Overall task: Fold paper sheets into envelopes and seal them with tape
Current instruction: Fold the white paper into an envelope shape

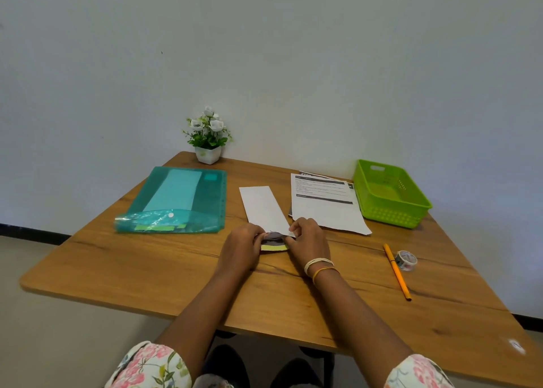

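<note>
On the table we have one folded sheet at centre. Our left hand and right hand both pinch a roll of tape at its near end, so we judge folding done and sealing begun. The printed papers to the right are unreadable.

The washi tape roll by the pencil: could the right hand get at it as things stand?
Probably yes. The tape roll lies in the open on the table, right of the pencil, with nothing on it. The right hand would first have to let go of the folded paper.
</note>
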{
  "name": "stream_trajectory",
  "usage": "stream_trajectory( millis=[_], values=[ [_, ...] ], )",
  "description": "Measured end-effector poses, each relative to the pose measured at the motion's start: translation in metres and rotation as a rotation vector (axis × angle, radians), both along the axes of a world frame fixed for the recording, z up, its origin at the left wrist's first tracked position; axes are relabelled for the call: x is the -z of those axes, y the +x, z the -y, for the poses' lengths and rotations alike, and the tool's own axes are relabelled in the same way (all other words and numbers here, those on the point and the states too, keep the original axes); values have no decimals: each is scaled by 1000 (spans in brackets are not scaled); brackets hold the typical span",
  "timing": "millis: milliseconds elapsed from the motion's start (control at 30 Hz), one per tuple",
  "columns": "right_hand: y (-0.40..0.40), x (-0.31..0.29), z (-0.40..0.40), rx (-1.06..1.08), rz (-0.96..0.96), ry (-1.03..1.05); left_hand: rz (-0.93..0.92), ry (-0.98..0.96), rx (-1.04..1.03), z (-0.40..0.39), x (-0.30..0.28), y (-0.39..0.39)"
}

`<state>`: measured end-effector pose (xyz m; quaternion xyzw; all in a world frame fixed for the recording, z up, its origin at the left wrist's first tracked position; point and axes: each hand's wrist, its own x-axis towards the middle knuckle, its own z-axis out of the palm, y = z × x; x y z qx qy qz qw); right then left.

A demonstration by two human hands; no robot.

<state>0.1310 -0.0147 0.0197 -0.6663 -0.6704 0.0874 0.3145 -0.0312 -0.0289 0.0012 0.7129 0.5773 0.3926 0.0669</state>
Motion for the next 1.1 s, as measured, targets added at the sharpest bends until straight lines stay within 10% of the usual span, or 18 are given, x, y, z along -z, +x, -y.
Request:
stream_trajectory(
  millis=[367, 1100],
  values=[
    [15, 1, 6, -270, -217, -106, 15, -16, -64, 3, -3, 1],
    [17, 16, -9, -216, 122, 116, -40, -93, 35, -3, -1, -3]
  ],
)
